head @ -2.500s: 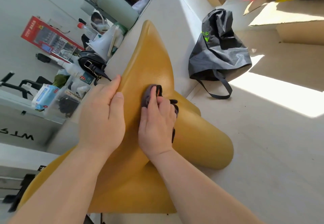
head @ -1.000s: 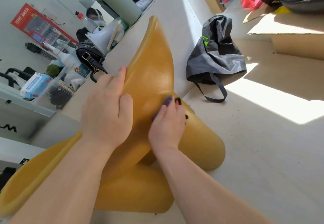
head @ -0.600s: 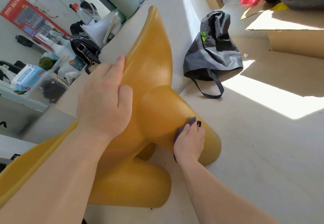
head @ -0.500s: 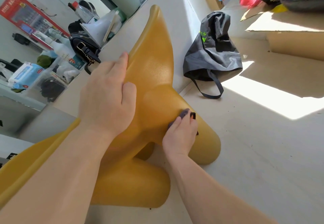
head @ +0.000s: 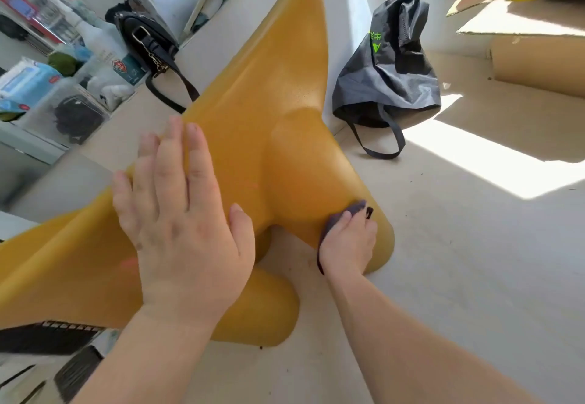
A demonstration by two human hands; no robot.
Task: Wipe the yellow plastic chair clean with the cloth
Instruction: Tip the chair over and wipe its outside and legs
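Note:
The yellow plastic chair (head: 278, 125) fills the middle of the view, its thick rounded legs standing on the pale floor. My left hand (head: 183, 217) lies flat on its upper surface, fingers spread, holding nothing. My right hand (head: 348, 242) presses a dark grey cloth (head: 337, 218) against the lower part of the right leg, near the floor. Most of the cloth is hidden under the palm; only its upper edge and a dark strip by the wrist show.
A grey-black bag (head: 389, 68) with a strap lies on the floor against the white wall, behind the chair. A black handbag (head: 148, 42), bottles and boxes crowd a ledge at the left. Cardboard (head: 538, 55) lies at the right. Dark objects (head: 47, 337) sit at the lower left.
My right hand has slid the cloth from the chair's upper surface down the right leg towards the floor. My left hand stays on top, its fingers now spread flat.

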